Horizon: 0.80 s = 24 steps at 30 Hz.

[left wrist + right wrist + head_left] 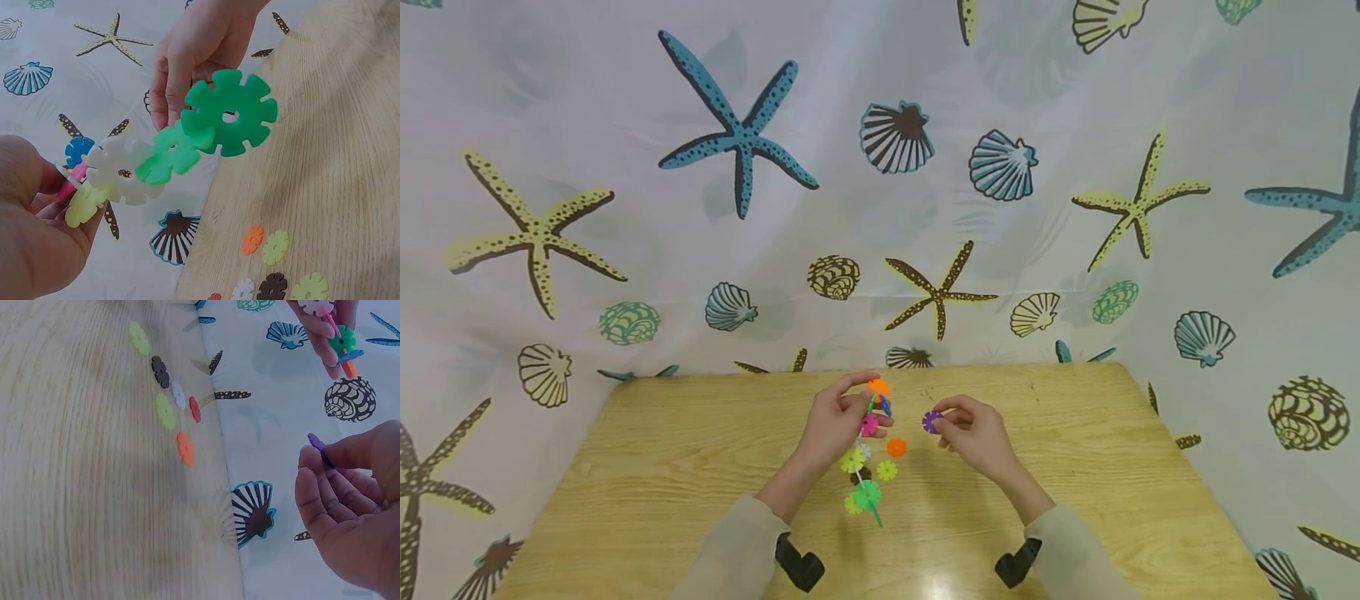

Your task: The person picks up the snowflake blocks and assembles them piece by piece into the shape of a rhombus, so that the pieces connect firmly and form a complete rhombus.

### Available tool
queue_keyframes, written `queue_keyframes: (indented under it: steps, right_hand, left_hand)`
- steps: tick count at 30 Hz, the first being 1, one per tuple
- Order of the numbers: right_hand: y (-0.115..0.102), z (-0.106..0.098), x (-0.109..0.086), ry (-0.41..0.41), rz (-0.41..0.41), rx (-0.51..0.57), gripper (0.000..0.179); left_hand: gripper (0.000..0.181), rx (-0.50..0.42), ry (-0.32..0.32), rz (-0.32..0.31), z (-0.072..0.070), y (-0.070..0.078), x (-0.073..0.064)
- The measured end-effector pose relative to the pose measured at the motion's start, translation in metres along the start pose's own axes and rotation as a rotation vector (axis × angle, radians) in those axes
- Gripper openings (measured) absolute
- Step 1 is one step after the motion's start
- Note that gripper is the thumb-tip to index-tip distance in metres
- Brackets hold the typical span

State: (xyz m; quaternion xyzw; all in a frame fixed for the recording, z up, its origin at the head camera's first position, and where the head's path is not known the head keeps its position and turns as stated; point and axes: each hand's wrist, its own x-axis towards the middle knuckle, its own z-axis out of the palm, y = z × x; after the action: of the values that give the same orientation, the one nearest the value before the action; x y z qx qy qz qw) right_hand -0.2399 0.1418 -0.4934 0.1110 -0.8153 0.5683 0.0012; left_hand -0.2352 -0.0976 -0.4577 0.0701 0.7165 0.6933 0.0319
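Note:
My left hand (pixel 833 423) holds a chain of notched plastic discs slotted together edge to edge. In the left wrist view the chain runs from a blue disc (pixel 79 152) and a pink disc by the fingers, past a yellow disc (pixel 87 205) and a white disc (pixel 112 164), to a green disc (pixel 253 134) at the free end. An orange disc (pixel 878 387) tops it in the head view. Between thumb and fingertips my right hand (pixel 981 435) pinches a purple notched disc (pixel 931 422), apart from the chain and to its right.
Loose discs lie on the wooden table (pixel 700 467) beneath the chain: orange (pixel 185 449), two yellow-green (pixel 165 411), black (pixel 160 372), white (pixel 179 395) and red (pixel 195 409). A cloth (pixel 820 217) printed with starfish and shells hangs behind the table and at its sides.

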Motion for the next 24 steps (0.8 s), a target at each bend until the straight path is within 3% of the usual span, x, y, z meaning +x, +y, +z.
queue_keyframes:
  steps: [9, 24]
  right_hand:
    - [-0.022, 0.003, -0.003, -0.049, -0.034, 0.056, 0.021]
    - [-0.036, 0.01, -0.005, -0.149, -0.049, 0.135, 0.02]
  left_hand:
    - [0.035, -0.002, 0.004, -0.004, 0.001, 0.002, -0.001]
    - [0.034, 0.012, 0.014, -0.01, 0.004, 0.005, -0.001]
